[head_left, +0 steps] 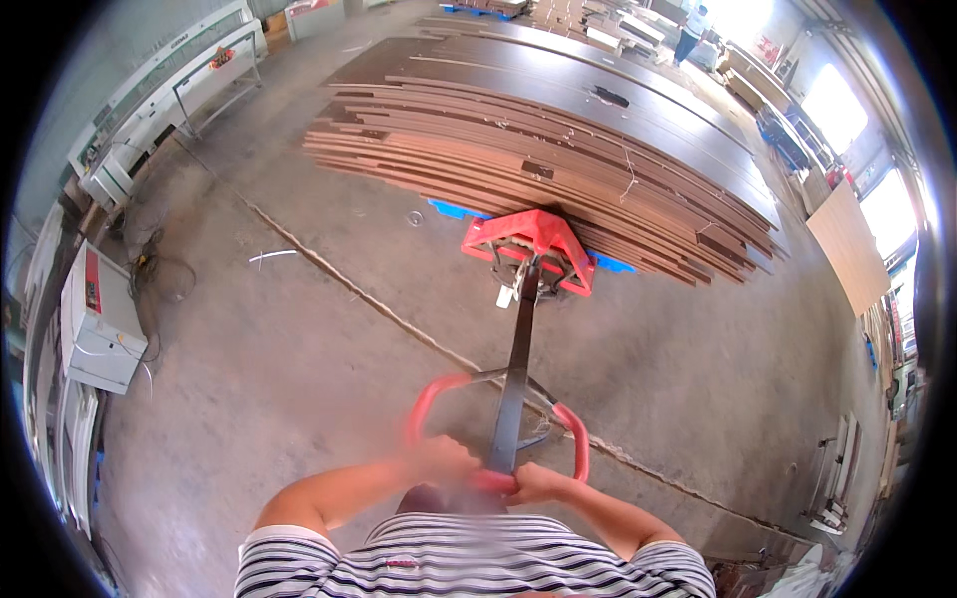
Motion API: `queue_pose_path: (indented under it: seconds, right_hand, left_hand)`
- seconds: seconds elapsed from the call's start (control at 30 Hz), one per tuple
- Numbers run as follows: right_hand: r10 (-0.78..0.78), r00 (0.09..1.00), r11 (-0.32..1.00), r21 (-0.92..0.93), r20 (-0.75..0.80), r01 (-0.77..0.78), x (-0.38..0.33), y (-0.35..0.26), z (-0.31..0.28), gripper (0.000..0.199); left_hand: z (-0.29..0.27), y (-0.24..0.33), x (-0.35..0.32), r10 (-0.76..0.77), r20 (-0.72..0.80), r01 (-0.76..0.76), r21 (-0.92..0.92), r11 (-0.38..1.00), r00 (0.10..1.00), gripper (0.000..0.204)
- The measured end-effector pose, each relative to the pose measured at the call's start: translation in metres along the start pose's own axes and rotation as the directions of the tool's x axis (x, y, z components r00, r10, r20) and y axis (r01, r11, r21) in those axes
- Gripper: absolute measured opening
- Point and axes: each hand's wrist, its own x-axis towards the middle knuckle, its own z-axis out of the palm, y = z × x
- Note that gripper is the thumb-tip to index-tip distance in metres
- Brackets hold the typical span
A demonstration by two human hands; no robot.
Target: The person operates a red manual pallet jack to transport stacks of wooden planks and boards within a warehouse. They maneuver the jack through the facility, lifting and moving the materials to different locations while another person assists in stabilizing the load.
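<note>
floor: cracked concrete [299, 379] | room: workshop | load: stacked brown boards [538, 140]

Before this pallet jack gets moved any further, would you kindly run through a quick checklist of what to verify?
1. Both hands on the handle loop: left hand and right hand grip its near bar. Ok.
2. Pallet jack seated under the load: red head sits against the stack of brown boards. Ok.
3. Stack even: boards splay out unevenly at the edges. Not ok.
4. Floor near the jack: a crack runs across the concrete; small debris lies about. Not ok.
5. Bystanders: a person stands far behind the stack. Ok.
6. Forks raised: cannot tell.
</note>
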Motion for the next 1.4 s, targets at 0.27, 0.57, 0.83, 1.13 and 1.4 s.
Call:
queue_pose_path:
  seconds: [0.27,0.57,0.83,1.13,1.4]
  right_hand:
    - [0.333,0.92,0.909,-0.189,-0.206,-0.371,-0.036,-0.007,-0.014,0.065]
    - [0.529,0.709,0.753,-0.128,-0.466,-0.646,-0.023,-0.104,-0.088,0.041]
    - [0.644,0.679,0.734,0.033,-0.353,-0.679,0.077,-0.182,-0.092,0.042]
    - [0.715,0.502,0.666,0.256,-0.487,-0.701,0.161,-0.266,-0.132,0.033]
    - [0.772,0.301,0.574,0.411,-0.559,-0.708,0.272,-0.33,-0.142,0.031]
  left_hand:
    - [-0.016,-0.009,-0.018,0.114,-0.347,-0.133,-0.03,0.991,0.931,0.025]
    - [-0.108,-0.072,-0.045,0.256,-0.356,-0.239,0.092,0.967,0.899,0.026]
    - [-0.145,-0.181,-0.107,0.374,-0.177,-0.358,0.114,0.927,0.911,0.029]
    - [-0.206,-0.277,-0.14,0.406,-0.096,-0.383,0.192,0.903,0.909,0.035]
    - [-0.233,-0.391,-0.164,0.531,-0.099,-0.489,0.276,0.827,0.842,0.033]
